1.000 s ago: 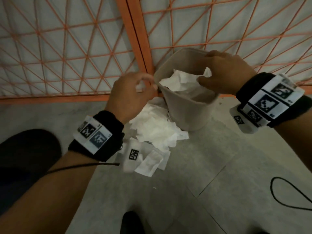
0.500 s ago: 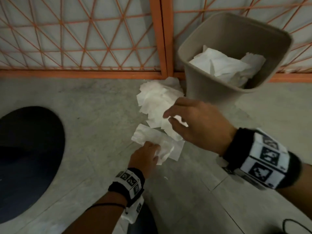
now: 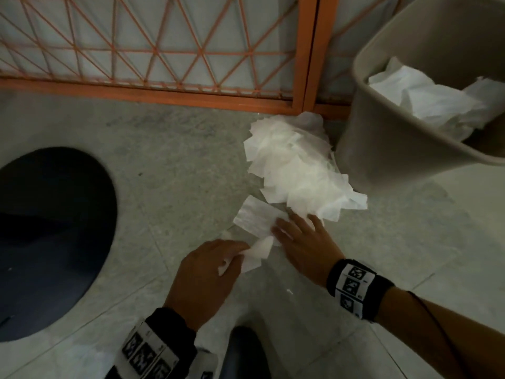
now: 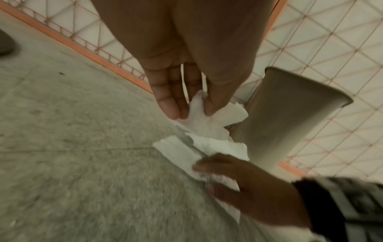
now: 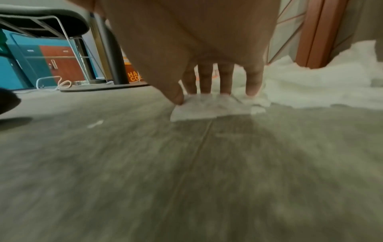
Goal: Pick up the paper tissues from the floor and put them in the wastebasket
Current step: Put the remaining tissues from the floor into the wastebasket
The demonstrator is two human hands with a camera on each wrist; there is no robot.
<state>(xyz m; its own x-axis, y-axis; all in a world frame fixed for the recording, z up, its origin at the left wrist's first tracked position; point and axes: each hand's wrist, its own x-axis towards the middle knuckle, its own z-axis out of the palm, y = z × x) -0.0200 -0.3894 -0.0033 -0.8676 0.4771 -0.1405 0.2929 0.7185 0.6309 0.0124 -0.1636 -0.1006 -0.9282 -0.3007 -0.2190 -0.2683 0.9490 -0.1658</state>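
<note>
A loose heap of white paper tissues lies on the grey floor, its far edge against the base of the orange lattice fence and its right side touching the foot of the beige wastebasket, which already holds several crumpled tissues inside. Just in front of the heap a single flat tissue lies on the floor, and the right hand rests on its near end with fingers spread and nearly straight, fingertips and thumb pressing down on the paper; nothing is closed inside that hand. Beside it, nearer the person, the left hand pinches a small crumpled tissue between thumb and fingers, the paper sticking out past the fingertips towards the right hand. Both wrists wear black bands with black-and-white marker tags. To the left a large dark round shape lies on the floor, and a dark shoe tip shows at the lower edge. The right wrist view shows chair legs and blue and orange cabinets in the distance.
</note>
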